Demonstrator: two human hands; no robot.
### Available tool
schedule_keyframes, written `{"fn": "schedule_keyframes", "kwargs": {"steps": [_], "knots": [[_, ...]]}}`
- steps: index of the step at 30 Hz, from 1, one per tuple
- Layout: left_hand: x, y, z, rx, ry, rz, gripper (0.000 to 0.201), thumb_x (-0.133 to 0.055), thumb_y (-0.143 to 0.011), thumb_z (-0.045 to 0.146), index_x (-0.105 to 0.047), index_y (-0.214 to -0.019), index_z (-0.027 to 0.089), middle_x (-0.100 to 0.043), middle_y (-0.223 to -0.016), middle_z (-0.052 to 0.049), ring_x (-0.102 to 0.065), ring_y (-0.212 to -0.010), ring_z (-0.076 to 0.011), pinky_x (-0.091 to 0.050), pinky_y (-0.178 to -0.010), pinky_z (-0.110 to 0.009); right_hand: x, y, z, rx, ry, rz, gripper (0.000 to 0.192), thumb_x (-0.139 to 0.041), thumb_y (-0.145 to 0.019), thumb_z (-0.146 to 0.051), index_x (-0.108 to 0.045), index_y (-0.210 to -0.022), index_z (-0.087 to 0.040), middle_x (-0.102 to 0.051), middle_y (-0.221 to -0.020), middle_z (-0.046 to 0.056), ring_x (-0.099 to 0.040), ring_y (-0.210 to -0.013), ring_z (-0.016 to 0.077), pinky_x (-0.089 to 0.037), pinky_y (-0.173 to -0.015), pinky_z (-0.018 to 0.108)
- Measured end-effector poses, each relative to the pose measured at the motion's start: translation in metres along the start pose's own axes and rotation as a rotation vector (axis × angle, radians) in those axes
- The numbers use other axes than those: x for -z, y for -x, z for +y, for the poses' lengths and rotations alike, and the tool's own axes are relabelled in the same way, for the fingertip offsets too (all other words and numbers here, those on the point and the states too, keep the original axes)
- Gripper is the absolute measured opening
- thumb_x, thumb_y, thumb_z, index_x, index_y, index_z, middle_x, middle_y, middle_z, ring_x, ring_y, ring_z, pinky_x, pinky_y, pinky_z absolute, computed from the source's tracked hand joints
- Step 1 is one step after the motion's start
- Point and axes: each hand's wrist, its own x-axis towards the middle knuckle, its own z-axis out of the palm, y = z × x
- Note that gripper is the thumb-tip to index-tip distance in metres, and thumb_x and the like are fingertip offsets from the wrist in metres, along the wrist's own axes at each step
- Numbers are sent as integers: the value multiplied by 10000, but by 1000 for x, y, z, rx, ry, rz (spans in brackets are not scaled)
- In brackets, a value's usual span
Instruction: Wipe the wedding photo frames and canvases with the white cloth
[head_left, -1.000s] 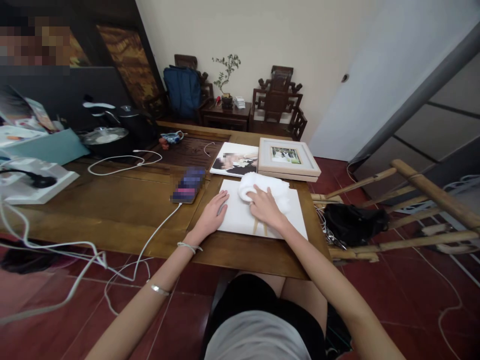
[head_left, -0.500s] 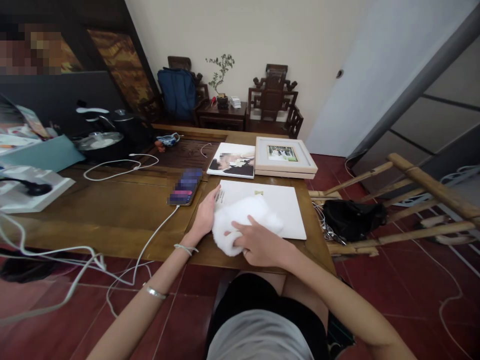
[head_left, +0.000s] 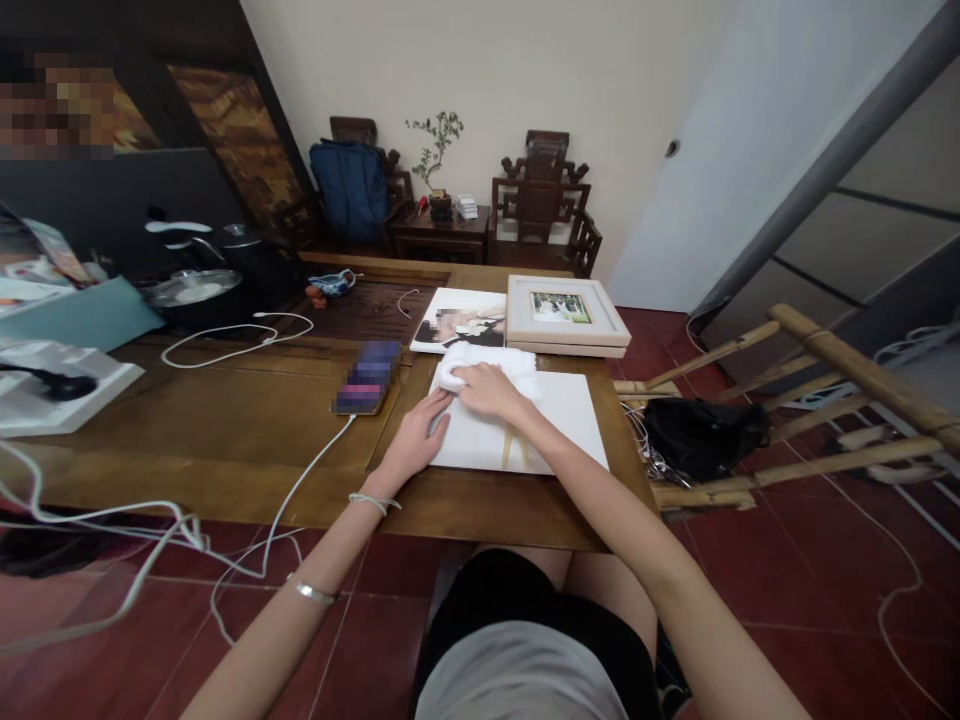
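A white flat panel [head_left: 559, 425] lies near the table's front edge, with tan strips showing on its lower middle. My left hand [head_left: 417, 438] rests on the panel's left edge, fingers stretched out and thumb apart. Bunched under my right hand [head_left: 486, 392] is a fluffy white cloth [head_left: 517, 365], pressed onto the panel's far left part and spreading over its far edge. The fingers of that hand are curled into the cloth, and its forearm crosses above the panel.
Behind the panel lie a photo print [head_left: 459, 318] and a framed picture [head_left: 570, 312]. A phone [head_left: 367, 378] on a charging cable is left of my hand. Further left stand a power strip [head_left: 67, 385], a pot [head_left: 196, 295] and a kettle [head_left: 251, 262]. A bamboo rack [head_left: 847, 375] is at right.
My right hand has moved the cloth away from me, from the panel's near left part to its far edge. The tan strips now show. My left hand has stayed by the left edge.
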Motion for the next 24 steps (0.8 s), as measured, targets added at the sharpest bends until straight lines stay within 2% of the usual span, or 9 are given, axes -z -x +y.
{"fn": "schedule_keyframes", "kwargs": {"steps": [2, 5, 9, 14, 17, 19, 21, 24], "knots": [[1, 0, 1, 3, -10, -2, 378, -427, -859, 284, -610, -1155, 138, -588, -1249, -126, -500, -1215, -263, -373, -1051, -452, 1, -14, -8, 12, -22, -1, 373, -416, -804, -199, -567, -1135, -282, -622, -1159, 51, -560, -1040, 268, -416, -830, 381], [1, 0, 1, 5, -3, -9, 386, -425, -861, 280, -602, -1165, 121, -570, -1271, -135, -485, -1230, -259, -362, -1060, -444, 7, -23, -9, -14, -35, 4, 364, -420, -797, -222, -582, -1123, -248, -622, -1159, 70, -568, -1022, 277, -436, -778, 346], [1, 1, 0, 1, 13, -15, 399, -423, -867, 280, -590, -1176, 91, -537, -1305, -154, -452, -1260, -253, -330, -1083, -440, 23, -8, 23, -64, -31, 5, 360, -403, -777, -166, -610, -1070, -195, -639, -1133, 80, -570, -1013, 271, -428, -788, 314], [1, 1, 1, 10, 26, -14, 385, -420, -869, 274, -589, -1177, 118, -534, -1313, -138, -442, -1270, -246, -326, -1086, -445, 38, 46, 89, -168, 14, 37, 371, -363, -737, -83, -618, -1000, -139, -637, -1124, 114, -567, -986, 285, -417, -809, 327], [1, 1, 1, 7, 27, -13, 383, -420, -868, 273, -590, -1176, 121, -534, -1313, -137, -441, -1270, -246, -329, -1084, -446, 32, 87, 109, -214, 48, 64, 349, -352, -753, -92, -614, -979, -130, -655, -1034, 145, -566, -973, 304, -408, -837, 368], [1, 1, 1, 6, 26, -11, 384, -422, -867, 274, -591, -1174, 118, -533, -1313, -139, -442, -1269, -247, -331, -1082, -449, 22, 117, 105, -219, 62, 62, 327, -366, -751, -99, -620, -953, -139, -671, -938, 137, -574, -954, 307, -405, -851, 387], [1, 1, 1, 7, 27, -10, 386, -423, -866, 275, -591, -1172, 112, -534, -1313, -141, -441, -1270, -248, -329, -1083, -447, 12, 150, 91, -198, 63, 52, 316, -380, -741, -96, -622, -936, -153, -675, -917, 125, -576, -971, 302, -399, -876, 402], [0, 1, 0, 6, 27, -10, 389, -422, -867, 276, -592, -1170, 104, -534, -1312, -143, -440, -1271, -247, -325, -1086, -444, 0, 197, 62, -78, 26, 38, 312, -376, -724, -68, -617, -887, -180, -639, -1117, 117, -536, -1103, 277, -366, -952, 428]]}}
